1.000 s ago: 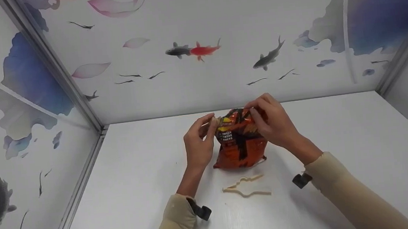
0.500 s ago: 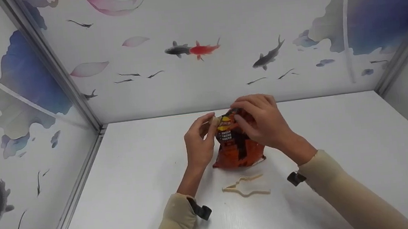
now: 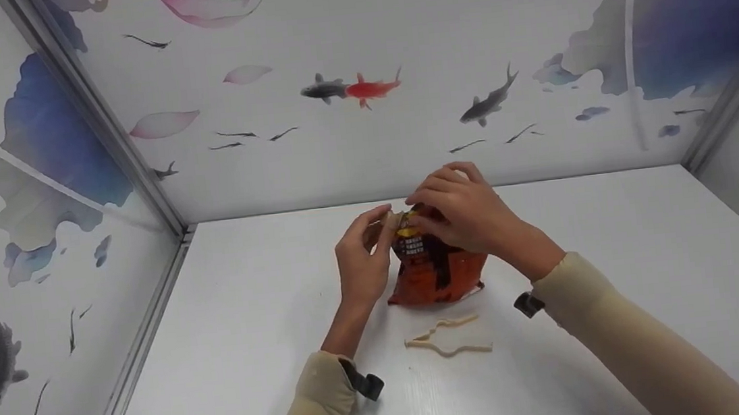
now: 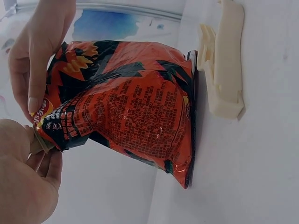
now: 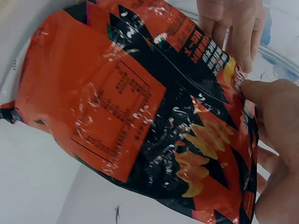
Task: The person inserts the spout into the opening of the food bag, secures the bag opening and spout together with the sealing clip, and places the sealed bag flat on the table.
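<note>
White panels painted with fish [image 3: 351,90], pink petals and blue leaves wall in a white table [image 3: 235,356] on three sides. Left of centre, the left hand [image 3: 360,262] rises from a beige sleeve [image 3: 318,409] with its fingers curled, thumb and fingertips pinching the upper left corner of an orange-and-black snack bag [image 3: 435,269]; the left wrist view shows that corner [image 4: 44,137] tucked between thumb and bent fingers. The bag stands upright on its bottom seam near the middle of the table, a little toward the back wall, its top edge crumpled and gathered between the two hands. Just in front of the bag, on the near side, a cream plastic bag clip [image 3: 448,337] lies flat on the table, close to the bag's base but apart from it and from both hands; in the left wrist view the clip [image 4: 223,65] sits just beside the bottom seam. To the right, the right hand [image 3: 465,215] reaches over the bag's top from its own beige sleeve [image 3: 626,339], fingers curled down and gripping the top edge next to the left hand's pinch; the right wrist view shows its thumb [image 5: 271,100] pressed against the printed front near the top corner.
</note>
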Tool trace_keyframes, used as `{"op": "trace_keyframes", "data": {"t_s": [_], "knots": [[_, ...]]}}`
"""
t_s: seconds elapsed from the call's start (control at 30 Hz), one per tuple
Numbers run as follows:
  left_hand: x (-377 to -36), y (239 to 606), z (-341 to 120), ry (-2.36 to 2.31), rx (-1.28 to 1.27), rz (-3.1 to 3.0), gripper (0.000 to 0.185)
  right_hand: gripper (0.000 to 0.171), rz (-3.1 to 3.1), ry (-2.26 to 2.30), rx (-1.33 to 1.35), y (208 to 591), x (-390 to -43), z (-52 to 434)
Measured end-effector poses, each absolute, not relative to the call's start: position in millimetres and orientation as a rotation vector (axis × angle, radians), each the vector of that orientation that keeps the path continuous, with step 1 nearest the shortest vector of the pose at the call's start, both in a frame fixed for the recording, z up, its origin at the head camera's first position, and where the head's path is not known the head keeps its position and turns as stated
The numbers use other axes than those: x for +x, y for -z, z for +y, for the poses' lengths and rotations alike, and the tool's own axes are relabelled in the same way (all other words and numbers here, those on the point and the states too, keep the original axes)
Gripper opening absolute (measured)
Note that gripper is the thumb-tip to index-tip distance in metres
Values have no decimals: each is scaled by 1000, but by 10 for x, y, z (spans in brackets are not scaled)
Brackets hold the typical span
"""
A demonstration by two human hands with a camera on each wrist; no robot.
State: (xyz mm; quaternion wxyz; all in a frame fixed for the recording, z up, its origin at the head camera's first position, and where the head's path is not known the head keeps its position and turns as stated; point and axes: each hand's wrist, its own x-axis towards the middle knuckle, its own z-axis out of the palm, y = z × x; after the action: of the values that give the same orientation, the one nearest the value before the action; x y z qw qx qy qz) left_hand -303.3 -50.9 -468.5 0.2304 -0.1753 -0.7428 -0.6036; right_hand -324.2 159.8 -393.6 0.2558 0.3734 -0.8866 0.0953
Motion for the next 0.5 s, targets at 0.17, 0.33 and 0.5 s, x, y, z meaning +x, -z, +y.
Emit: {"op": "trace_keyframes", "data": {"t_s": [0.17, 0.33, 0.5], "knots": [[-3044, 4696, -506, 1639, -496, -2042, 30, 26, -2502, -249, 989, 3875, -3254, 1587], [-3036, 4699, -503, 1645, -497, -2050, 30, 22, -2550, -299, 997, 3861, -3275, 1568], [-3032, 4715, -492, 1643, -481, -2084, 29, 19, -2574, -359, 1004, 3858, -3284, 1595]]}}
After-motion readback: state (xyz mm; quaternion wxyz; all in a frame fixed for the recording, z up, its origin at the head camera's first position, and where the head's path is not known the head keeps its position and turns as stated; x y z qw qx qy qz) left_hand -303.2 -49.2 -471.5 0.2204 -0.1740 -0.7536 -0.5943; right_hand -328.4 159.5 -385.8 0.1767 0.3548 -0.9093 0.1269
